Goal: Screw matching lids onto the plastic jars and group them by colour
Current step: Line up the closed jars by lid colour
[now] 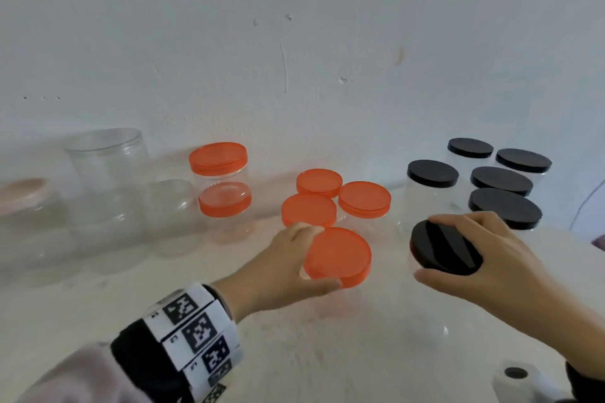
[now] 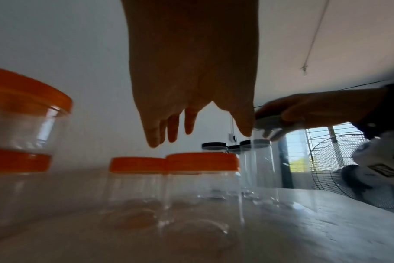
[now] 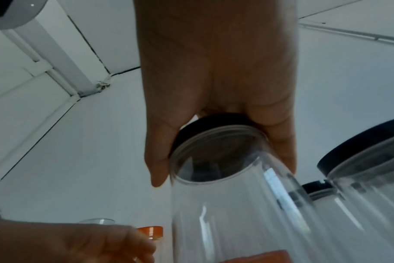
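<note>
the left hand (image 1: 281, 267) reaches forward, its fingers (image 1: 302, 232) and thumb spread around an orange lid (image 1: 339, 255) (a marker band wraps the wrist). the right hand (image 1: 484, 258) comes in from the right, fingers curled over a black lid (image 1: 442, 247), thumb beneath.

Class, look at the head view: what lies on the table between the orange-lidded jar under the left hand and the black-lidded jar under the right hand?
Nothing: in the head view, bare table separates the orange-lidded jar from the black-lidded jar.

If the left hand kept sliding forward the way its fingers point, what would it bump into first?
Probably the orange-lidded jar just beyond the fingertips of the left hand, which holds the nearest orange-lidded jar. The gap looks small, though depth is unclear.
</note>
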`<action>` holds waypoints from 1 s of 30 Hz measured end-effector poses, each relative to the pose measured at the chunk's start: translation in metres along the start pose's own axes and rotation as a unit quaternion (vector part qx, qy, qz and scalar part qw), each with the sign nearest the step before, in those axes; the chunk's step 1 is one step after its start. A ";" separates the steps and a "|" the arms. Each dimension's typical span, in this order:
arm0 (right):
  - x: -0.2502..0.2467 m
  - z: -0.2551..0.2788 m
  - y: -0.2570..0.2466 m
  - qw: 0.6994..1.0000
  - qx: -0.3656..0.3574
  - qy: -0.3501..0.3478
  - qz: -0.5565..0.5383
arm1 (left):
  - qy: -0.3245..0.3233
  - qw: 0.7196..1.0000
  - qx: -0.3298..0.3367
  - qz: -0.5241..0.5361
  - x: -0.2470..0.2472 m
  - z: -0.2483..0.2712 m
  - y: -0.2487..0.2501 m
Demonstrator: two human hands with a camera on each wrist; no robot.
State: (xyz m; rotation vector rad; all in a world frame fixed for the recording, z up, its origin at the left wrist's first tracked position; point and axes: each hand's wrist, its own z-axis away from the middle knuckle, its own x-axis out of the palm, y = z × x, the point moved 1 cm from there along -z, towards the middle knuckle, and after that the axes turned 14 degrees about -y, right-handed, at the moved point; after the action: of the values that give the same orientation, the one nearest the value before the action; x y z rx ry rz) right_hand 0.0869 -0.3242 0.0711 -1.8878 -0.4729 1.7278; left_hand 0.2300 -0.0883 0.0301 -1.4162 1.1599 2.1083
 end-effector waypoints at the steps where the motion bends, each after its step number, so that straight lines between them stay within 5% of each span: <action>1: -0.005 -0.005 0.006 1.000 -0.010 0.016 0.000 | -0.015 1.000 -0.016 -0.005 0.010 -0.008 0.005; 8: -0.011 -0.039 0.041 0.997 -0.062 0.013 0.039 | 0.000 0.993 -0.121 0.009 0.036 -0.033 0.016; 17: 0.003 -0.068 0.059 0.992 -0.102 0.019 0.066 | 0.045 0.989 -0.117 0.081 0.035 -0.030 0.015; 25: 0.005 -0.081 0.072 0.990 -0.120 0.034 0.070 | 0.131 0.978 -0.039 0.155 -0.043 -0.029 0.028; 30: 0.008 -0.082 0.074 0.990 -0.119 0.034 0.065 | 0.212 0.964 -0.081 0.138 -0.081 -0.061 0.017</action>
State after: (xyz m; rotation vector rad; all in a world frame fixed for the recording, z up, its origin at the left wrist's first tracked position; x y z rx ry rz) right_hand 0.1613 -0.3911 0.0237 -2.1824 -0.5622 1.7467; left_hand 0.2912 -0.1346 0.0993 -1.9515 1.4398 2.1867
